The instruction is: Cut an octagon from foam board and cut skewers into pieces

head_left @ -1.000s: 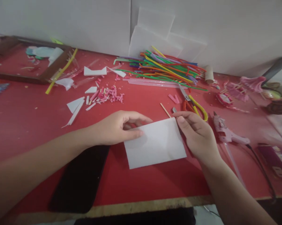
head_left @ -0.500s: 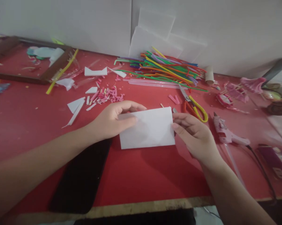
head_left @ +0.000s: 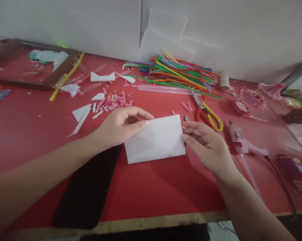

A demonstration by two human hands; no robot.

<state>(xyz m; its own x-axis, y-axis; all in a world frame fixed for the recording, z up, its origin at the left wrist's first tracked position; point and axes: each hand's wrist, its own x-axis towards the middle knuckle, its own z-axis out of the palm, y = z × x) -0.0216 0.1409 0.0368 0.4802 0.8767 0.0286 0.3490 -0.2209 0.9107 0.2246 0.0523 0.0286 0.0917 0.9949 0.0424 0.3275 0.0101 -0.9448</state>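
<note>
A white rectangle of paper (head_left: 154, 142), which looks folded, is held up above the red table, slightly tilted. My left hand (head_left: 123, 125) grips its upper left edge, thumb on the near face and fingers behind. At the right edge, my right hand (head_left: 206, 144) pinches the sheet between thumb and fingertips; the fingers behind are partly hidden. Beyond my right hand lie scissors (head_left: 208, 115) with yellow and red handles. A dark flat slab (head_left: 85, 190) rests under my left forearm.
Colourful pipe cleaners (head_left: 176, 73) are heaped at the back by white sheets (head_left: 166, 40) leaning on the wall. Pink scraps (head_left: 115, 102) and white paper cuttings (head_left: 82, 115) lie left. A pink glue gun (head_left: 243, 140) with its cord is right. A brown frame (head_left: 47, 78) stands far left.
The paper has turned a little anticlockwise and shifted slightly left, its lower left corner dropping. Both hands have moved slightly with it and keep their hold.
</note>
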